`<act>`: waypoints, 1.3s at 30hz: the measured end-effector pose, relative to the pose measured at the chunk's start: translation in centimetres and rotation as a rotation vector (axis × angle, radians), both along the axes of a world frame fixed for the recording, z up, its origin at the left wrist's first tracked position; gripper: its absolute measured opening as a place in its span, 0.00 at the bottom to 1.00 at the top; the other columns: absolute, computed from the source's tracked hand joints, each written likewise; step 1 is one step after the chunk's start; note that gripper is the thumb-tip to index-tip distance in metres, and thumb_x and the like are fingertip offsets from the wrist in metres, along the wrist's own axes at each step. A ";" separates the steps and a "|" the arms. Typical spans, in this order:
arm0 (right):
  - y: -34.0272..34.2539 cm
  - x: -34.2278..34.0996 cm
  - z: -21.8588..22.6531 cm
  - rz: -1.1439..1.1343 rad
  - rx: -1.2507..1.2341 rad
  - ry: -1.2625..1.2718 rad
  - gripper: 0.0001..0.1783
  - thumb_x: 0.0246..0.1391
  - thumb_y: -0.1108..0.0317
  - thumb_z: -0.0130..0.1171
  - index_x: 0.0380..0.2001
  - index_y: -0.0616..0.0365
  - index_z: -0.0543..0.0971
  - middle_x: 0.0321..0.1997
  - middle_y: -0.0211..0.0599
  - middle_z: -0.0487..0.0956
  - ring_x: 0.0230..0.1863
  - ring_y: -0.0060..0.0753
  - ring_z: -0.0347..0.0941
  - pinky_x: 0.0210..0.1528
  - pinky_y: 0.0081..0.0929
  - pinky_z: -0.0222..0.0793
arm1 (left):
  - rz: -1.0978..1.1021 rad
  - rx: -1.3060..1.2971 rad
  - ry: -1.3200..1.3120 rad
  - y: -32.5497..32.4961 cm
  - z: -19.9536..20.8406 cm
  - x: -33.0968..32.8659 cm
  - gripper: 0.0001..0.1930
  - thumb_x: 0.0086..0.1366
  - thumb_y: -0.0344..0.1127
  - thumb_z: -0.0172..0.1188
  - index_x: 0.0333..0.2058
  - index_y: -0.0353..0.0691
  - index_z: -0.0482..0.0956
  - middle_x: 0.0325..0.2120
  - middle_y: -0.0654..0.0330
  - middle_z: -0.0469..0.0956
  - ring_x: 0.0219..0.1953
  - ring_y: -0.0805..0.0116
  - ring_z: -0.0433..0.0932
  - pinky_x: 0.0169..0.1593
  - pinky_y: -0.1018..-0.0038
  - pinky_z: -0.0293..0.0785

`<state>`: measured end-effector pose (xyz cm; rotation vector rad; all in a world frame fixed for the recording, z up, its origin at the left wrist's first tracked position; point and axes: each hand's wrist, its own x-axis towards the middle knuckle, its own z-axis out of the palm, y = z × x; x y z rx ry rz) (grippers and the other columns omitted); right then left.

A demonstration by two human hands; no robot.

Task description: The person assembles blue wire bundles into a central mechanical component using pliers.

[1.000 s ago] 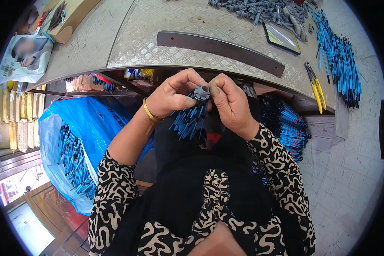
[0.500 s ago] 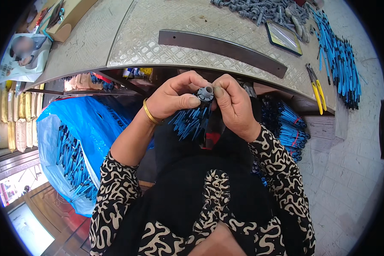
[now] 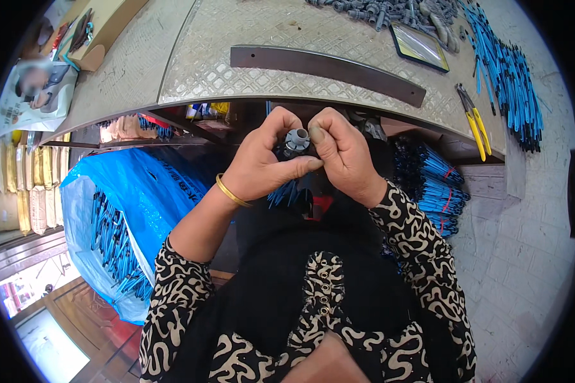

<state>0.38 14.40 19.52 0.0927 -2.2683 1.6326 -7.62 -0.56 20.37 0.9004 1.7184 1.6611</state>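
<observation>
Just below the table edge, a grey plastic fitting (image 3: 297, 138) stands with its round hollow end facing up. A ring of slots runs round it, and thin blue tubes (image 3: 283, 193) hang beneath. My left hand (image 3: 265, 159) is closed around the fitting and the tube tops, its thumb stretched across the near side. At the fitting's right edge my right hand (image 3: 346, 156) is closed in a pinch, thumb against index finger. What lies in that pinch is hidden by the fingers.
On the table lie a dark metal strip (image 3: 326, 75), grey fittings (image 3: 367, 11), a black-framed panel (image 3: 420, 48), yellow-handled pliers (image 3: 475, 126) and blue tubes (image 3: 517, 92). A blue bag (image 3: 144, 185) of tubes stands left; banded tube bundles (image 3: 442, 185) are below right.
The fitting and both hands have shifted slightly left. My left thumb has come round the near side toward the right hand, covering more of the blue tubes.
</observation>
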 end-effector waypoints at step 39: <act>23.0 12.0 3.3 -0.578 0.143 -0.489 0.14 0.53 0.61 0.53 0.35 0.62 0.71 0.31 0.45 0.71 0.35 0.46 0.68 0.36 0.36 0.65 | -0.130 0.007 -0.043 -0.9 1.6 1.9 0.11 0.50 0.20 0.56 0.27 0.39 0.63 0.20 0.61 0.71 0.26 0.72 0.74 0.35 0.75 0.71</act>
